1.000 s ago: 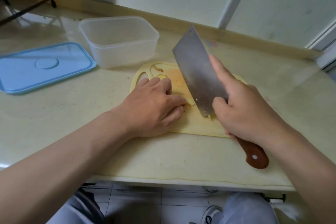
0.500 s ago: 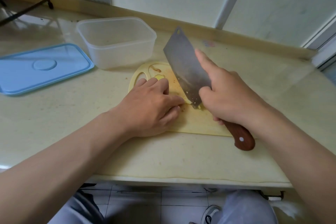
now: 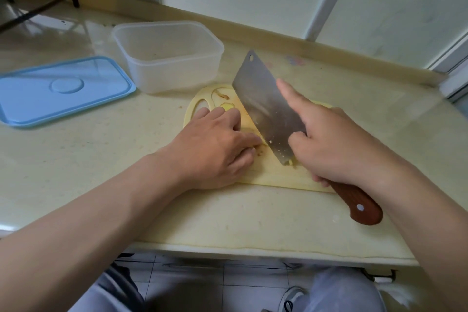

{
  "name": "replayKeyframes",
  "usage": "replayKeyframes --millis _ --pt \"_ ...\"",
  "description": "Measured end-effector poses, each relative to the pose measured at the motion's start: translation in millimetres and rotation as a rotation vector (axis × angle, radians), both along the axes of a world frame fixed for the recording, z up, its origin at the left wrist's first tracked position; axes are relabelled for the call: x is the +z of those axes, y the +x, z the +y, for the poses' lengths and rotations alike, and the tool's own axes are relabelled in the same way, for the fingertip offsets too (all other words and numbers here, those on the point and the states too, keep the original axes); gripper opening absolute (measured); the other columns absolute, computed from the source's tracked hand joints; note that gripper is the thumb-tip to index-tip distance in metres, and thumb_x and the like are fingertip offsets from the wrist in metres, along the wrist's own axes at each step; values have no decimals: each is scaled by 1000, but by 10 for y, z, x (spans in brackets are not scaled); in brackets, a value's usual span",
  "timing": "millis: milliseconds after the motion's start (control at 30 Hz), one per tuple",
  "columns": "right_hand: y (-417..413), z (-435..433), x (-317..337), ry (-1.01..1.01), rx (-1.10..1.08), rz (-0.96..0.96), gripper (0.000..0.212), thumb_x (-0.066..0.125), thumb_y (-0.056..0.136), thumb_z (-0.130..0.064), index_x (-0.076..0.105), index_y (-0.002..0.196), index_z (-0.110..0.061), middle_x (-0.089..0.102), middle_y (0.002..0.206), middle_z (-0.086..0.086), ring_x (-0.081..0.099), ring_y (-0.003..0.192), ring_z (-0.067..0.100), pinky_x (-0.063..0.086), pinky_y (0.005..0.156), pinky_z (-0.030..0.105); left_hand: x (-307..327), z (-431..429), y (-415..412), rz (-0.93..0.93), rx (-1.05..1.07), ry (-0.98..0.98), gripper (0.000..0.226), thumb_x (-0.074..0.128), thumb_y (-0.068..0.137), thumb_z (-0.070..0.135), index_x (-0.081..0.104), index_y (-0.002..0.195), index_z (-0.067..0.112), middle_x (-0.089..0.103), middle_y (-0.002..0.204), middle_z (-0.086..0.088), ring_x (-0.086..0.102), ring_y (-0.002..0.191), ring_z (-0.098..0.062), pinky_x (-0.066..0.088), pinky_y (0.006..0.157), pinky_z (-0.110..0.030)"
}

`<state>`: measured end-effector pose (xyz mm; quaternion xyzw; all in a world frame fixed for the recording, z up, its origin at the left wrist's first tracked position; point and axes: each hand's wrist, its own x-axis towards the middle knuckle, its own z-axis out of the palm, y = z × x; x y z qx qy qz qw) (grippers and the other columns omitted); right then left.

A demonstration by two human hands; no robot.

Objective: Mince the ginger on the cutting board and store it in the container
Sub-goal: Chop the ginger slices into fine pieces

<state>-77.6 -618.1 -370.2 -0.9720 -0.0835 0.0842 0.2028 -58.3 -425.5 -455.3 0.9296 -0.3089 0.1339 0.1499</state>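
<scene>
Lid (image 3: 63,88), blue, lies flat at the left of the desk (image 3: 101,159). Just beside it stands the clear container (image 3: 167,58), uncovered. We record the left hand (image 3: 215,142) knuckles-up on the yellow cutting board (image 3: 276,176), its grip curled over the ginger (image 3: 226,107) (only a pale end shows past the fingertips). The cleaver (image 3: 263,106) stands tilted, edge on the board just right of those fingers. The right hand (image 3: 336,144) has its grip clenched round the wooden handle, forefinger laid along the blade.
</scene>
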Motion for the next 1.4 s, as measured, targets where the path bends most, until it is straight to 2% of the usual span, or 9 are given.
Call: replayKeyframes --millis 233,367,467,567,733,800,967,1200,1400 --pt "259 137 -37 99 -57 -5 95 40 87 -6 6 160 -56 68 81 7 64 40 20 57 41 36 1 4 3 3 -10 -6 45 35 93 48 71 116 34 47 86 -1 48 74 -26 42 75 -43" --pt "41 22 -175 202 -116 -113 92 41 91 -6 7 160 -57 64 64 9 62 41 26 59 44 44 -1 4 -1 1 2 -9 44 36 92 48 71 116 35 47 86 -1 49 74 -26 43 74 -44" --pt "-83 -59 -193 145 -64 -175 92 43 92 -8 4 159 -58 62 62 17 62 51 31 59 54 48 -5 3 6 -3 3 -18 44 36 92 48 72 113 34 48 85 -1 49 74 -27 42 74 -43" --pt "-98 -96 -157 92 -20 -166 93 44 92 -8 5 159 -58 59 58 12 62 51 23 59 60 45 -22 7 13 -10 2 -19 44 36 92 48 72 110 33 47 84 -2 49 73 -26 42 74 -42" --pt "-24 -65 -84 71 -1 -94 92 43 91 -6 11 158 -60 58 59 5 58 39 19 60 47 42 -17 7 10 -4 2 -24 44 35 92 48 72 111 34 46 84 0 47 74 -25 39 75 -41" --pt "10 -38 -42 46 9 -49 93 43 91 -5 11 158 -61 57 58 3 57 35 19 60 47 45 -14 6 7 -3 3 -24 45 35 91 48 72 111 33 47 85 -1 48 74 -25 40 75 -41" --pt "125 58 22 -15 30 36 94 41 89 -7 6 158 -60 61 80 6 58 34 16 61 46 44 -11 3 6 4 -1 -21 45 34 91 48 72 112 33 47 84 -1 48 73 -26 41 74 -43" --pt "248 172 -6 23 -11 1 95 40 88 -6 5 160 -55 59 96 1 63 37 18 59 41 40 -12 3 7 -8 -29 -26 45 37 91 48 71 117 34 46 84 0 49 73 -25 42 73 -43" --pt "48 89 -114 164 -87 -84 93 40 90 -6 6 160 -57 64 74 9 64 43 28 59 42 43 2 9 5 -5 -28 -16 46 36 91 48 70 118 36 45 85 1 48 74 -24 42 75 -44"
